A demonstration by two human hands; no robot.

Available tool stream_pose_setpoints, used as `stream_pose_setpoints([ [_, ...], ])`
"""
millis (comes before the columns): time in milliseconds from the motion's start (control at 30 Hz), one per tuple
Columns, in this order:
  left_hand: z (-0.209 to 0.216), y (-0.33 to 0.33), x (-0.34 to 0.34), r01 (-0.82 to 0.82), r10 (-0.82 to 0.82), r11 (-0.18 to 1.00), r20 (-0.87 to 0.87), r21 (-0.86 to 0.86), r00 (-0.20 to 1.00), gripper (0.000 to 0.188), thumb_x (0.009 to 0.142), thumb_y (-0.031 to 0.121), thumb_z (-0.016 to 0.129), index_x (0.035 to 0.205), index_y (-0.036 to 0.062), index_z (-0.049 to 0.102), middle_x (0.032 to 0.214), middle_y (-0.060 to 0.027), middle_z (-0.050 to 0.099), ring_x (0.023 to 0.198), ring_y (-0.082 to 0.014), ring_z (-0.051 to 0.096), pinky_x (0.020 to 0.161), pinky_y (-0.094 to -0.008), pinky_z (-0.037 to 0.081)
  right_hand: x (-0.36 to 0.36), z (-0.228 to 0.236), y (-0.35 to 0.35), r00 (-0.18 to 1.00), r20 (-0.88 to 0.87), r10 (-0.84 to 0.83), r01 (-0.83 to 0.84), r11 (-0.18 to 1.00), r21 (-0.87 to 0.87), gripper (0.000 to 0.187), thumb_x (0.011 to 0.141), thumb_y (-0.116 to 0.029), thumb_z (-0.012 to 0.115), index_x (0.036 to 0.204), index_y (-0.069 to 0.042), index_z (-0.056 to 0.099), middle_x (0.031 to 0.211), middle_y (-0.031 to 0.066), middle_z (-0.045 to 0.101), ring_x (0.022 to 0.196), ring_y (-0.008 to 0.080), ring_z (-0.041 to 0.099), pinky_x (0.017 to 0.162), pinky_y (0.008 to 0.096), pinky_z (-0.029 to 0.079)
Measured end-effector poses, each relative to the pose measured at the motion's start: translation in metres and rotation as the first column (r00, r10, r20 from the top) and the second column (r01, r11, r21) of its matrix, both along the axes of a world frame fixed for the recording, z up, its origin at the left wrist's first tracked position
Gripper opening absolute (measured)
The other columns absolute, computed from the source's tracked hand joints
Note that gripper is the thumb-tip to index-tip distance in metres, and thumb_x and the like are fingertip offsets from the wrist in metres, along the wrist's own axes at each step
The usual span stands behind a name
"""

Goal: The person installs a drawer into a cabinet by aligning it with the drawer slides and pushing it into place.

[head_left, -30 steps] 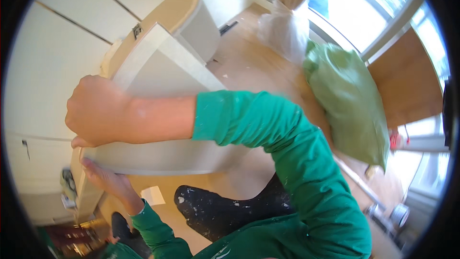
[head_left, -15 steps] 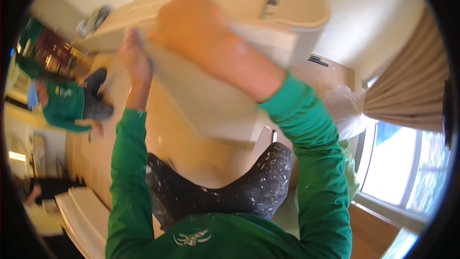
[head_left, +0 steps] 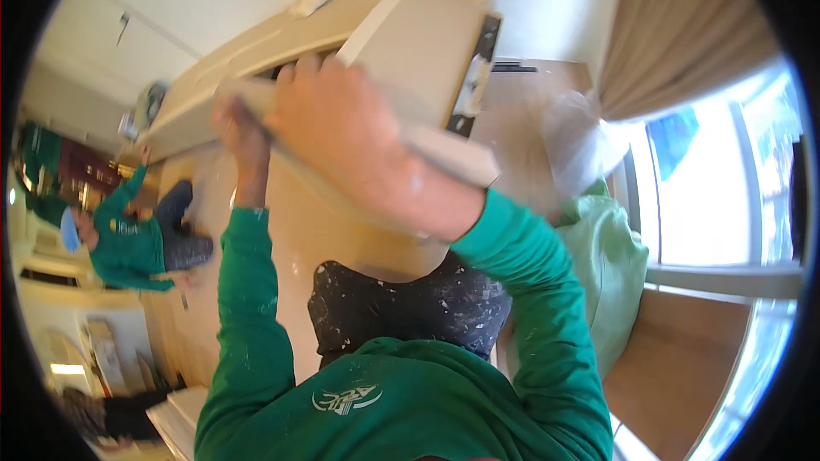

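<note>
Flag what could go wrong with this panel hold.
Tipping: the left hand and right hand sit toward the left part of the pale panel; with no hand at its right end, that end might swing.
Scrape: it's close to the curved beige unit and could mark it.
Slip: the knees are close by, so a drop might hit them.

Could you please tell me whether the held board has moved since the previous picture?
Yes: the held board has shifted toward the wearer's green shirt, away from the rounded end of the curved beige unit.
</note>
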State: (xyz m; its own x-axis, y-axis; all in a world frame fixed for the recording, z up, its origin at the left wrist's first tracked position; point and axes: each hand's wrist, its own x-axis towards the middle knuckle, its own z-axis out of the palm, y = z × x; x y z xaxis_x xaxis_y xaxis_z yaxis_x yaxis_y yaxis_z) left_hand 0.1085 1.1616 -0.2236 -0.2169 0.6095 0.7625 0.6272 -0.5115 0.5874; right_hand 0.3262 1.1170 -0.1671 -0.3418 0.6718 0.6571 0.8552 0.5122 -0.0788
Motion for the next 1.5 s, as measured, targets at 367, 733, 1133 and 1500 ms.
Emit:
stream_pose_setpoints([
  [367, -0.041, -0.040, 0.069, 0.519, -0.472, 0.853, 0.342, -0.057, 0.813, 0.042, 0.091, 0.040, 0.076, 0.107, 0.0032, 0.064, 0.097, -0.0009, 0.067, 0.085, -0.0095, 0.060, 0.074, -0.0269, 0.052, 0.082, -0.020, -0.068, 0.975, -0.207, -0.087, 0.097, 0.995, 0.040, 0.046, 0.086, -0.051, 0.069, 0.084, -0.006, 0.061, 0.080, 0.0096, 0.061, 0.075, 0.0279, 0.065, 0.067, 0.0391, 0.053],
  [733, -0.337, -0.082, -0.122, -0.015, 0.461, 0.721, 0.463, -0.692, 0.757, 0.069, 0.088, 0.051, 0.074, 0.131, 0.0020, 0.054, 0.131, -0.0171, 0.061, 0.117, -0.0311, 0.062, 0.094, -0.0455, 0.053, 0.090, -0.016, -0.131, 0.862, -0.458, -0.218, 0.068, 0.945, -0.321, 0.036, 0.098, -0.030, 0.065, 0.107, 0.005, 0.061, 0.091, 0.0237, 0.067, 0.083, 0.0393, 0.064, 0.075, 0.0424, 0.050],
  [1133, -0.335, -0.023, -0.122, 0.928, 0.392, -0.030, 0.849, -0.372, 0.353, 0.087, 0.092, 0.050, 0.062, 0.157, 0.0080, 0.021, 0.163, -0.0293, 0.012, 0.144, -0.0627, 0.008, 0.104, -0.0721, 0.040, 0.082, 0.005, -0.125, 0.935, -0.294, -0.199, 0.098, 0.941, -0.323, 0.036, 0.086, -0.027, 0.079, 0.097, 0.004, 0.064, 0.079, 0.0224, 0.068, 0.072, 0.0356, 0.067, 0.066, 0.0408, 0.051],
  [1500, -0.286, -0.058, -0.169, 0.755, 0.637, 0.231, 0.682, -0.613, 0.359, 0.064, 0.095, 0.035, 0.059, 0.140, -0.0016, 0.034, 0.141, -0.0368, 0.039, 0.120, -0.0658, 0.047, 0.086, -0.0660, 0.056, 0.117, -0.050, -0.180, 0.889, -0.437, -0.140, 0.035, 0.970, -0.239, 0.049, 0.086, -0.042, 0.079, 0.092, 0.003, 0.063, 0.071, 0.0179, 0.061, 0.062, 0.0309, 0.057, 0.061, 0.0384, 0.047],
])
